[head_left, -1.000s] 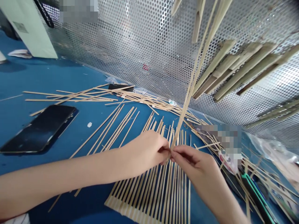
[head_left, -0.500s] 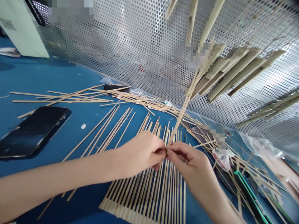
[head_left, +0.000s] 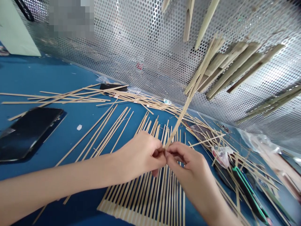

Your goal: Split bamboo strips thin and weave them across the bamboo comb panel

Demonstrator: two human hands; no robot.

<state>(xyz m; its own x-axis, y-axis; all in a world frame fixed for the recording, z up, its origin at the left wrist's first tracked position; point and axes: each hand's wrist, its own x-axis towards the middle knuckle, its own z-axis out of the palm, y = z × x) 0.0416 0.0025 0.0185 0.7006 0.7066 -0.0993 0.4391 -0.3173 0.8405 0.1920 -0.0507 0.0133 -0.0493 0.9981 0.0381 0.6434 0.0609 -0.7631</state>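
Observation:
A thin bundle of bamboo strips (head_left: 182,114) slants up and to the right, and its lower end is pinched where my two hands meet. My left hand (head_left: 143,157) has its fingers closed on that end, with the fingertips partly hidden. My right hand (head_left: 189,163) presses thumb and forefinger together at the same spot. Below the hands lies a row of side-by-side bamboo slats (head_left: 131,202), joined by a woven band at the near edge. My hands cover the middle of these slats.
A dark phone (head_left: 30,133) lies at the left. Loose bamboo strips (head_left: 108,135) and a long pile of strips (head_left: 150,102) spread across the blue table (head_left: 61,73). A green-edged cutter (head_left: 249,193) rests at the right. Behind stands a perforated metal panel (head_left: 141,40) with bamboo pieces (head_left: 235,73) on it.
The view has shifted slightly, so most things sit a little further left. Both hands keep their pinch on the bundle, whose upper strips now appear more fanned apart.

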